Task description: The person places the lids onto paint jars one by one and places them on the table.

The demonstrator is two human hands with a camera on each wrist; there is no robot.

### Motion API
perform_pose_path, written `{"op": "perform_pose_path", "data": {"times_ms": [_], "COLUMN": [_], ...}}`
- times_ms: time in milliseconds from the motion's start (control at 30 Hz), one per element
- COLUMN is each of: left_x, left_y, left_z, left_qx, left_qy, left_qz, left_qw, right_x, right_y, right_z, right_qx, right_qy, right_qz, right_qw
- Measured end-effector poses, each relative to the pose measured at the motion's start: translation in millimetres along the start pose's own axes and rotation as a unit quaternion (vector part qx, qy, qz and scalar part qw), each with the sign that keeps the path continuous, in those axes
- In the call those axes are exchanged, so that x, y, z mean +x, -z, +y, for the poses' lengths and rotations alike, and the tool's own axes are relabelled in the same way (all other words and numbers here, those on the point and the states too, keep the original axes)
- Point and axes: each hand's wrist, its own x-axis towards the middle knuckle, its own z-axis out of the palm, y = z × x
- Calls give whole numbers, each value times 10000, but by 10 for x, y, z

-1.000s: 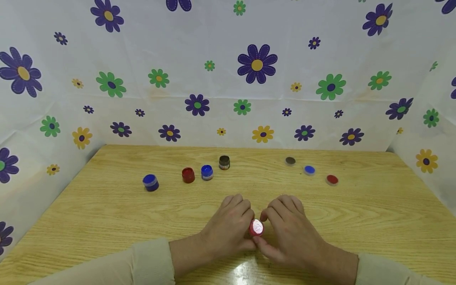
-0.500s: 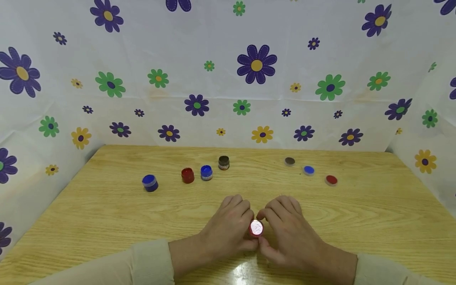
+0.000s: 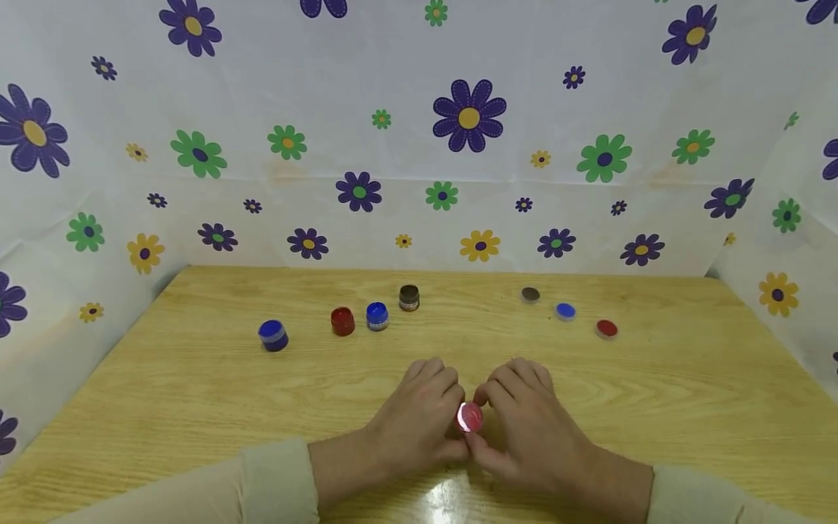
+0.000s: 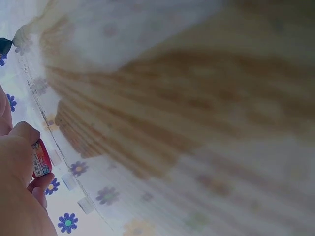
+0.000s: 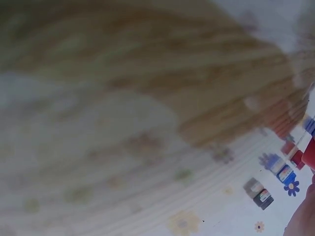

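Note:
In the head view, a small red-pink paint jar (image 3: 469, 417) with a shiny top is held between both hands near the table's front. My left hand (image 3: 419, 418) grips it from the left side. The thumb and forefinger of my right hand (image 3: 533, 422) pinch its rim from the right. The left wrist view shows the jar's printed label (image 4: 40, 160) between the fingers. Beyond the hands, to the left, stand an uncovered red paint jar (image 3: 342, 321), an uncovered blue paint jar (image 3: 377, 316), a dark uncovered paint jar (image 3: 409, 297) and a lidded blue paint jar (image 3: 273, 335).
At the back right of the wooden table (image 3: 196, 407) lie a dark lid (image 3: 530, 295), a blue lid (image 3: 566, 311) and a red lid (image 3: 606, 329). A white flowered cloth (image 3: 393, 145) encloses the table's back and sides.
My right thumb and forefinger have shifted slightly around the jar's rim, and the glare on its top has changed. My left hand keeps its grip. The other jars and lids stay put.

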Motion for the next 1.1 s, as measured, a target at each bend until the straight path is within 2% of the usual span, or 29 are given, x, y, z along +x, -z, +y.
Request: {"op": "perform_pose_path", "data": {"times_ms": [200,467,833,1100], "left_x": [8,7,2,9], "left_y": [14,-3,-16,-22], "left_z": [-6,-4,-8,-2], "left_qx": [60,129,32,12], "left_qy": [-2,-38,-39,-105], "left_qz": [-167,-131,214,220], "left_qw": [9998,9998,9998,9997], "right_x": [4,0,16,3], "right_y": [7,27,31,36], "right_z": [9,13,5,10], "right_qx": [-132,-86,87,10], "right_qy": [-132,-139,80,149], "right_qz": [-170,-222,-149,-60], "right_qw": [9997,9996,9998,9999]}}
